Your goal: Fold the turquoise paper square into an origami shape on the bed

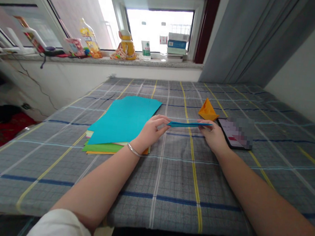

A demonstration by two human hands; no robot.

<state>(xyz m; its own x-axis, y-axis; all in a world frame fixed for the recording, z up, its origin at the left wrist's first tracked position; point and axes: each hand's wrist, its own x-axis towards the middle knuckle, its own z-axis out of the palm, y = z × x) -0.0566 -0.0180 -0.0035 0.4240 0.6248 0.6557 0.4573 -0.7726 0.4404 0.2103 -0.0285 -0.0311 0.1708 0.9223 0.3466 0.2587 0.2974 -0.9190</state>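
A folded piece of blue paper (186, 124) is held edge-on above the checked cloth, so it shows as a thin strip. My left hand (155, 128) pinches its left end between thumb and fingers; a silver bangle circles that wrist. At the other end, my right hand (211, 132) grips the paper the same way. Just left of my left hand lies a stack of coloured paper (124, 120), blue on top with green and orange edges showing below. An orange folded paper shape (208, 110) stands beyond my right hand. The paper's broad faces are hidden by the viewing angle.
Right of my right hand lies a phone (236, 134) with a blurred screen. The grey checked cloth (85, 189) covers the surface. On the windowsill (102, 60) at the back stand an orange drink bottle (90, 38), a yellow container (126, 43), a cup (146, 50) and stacked boxes (177, 44).
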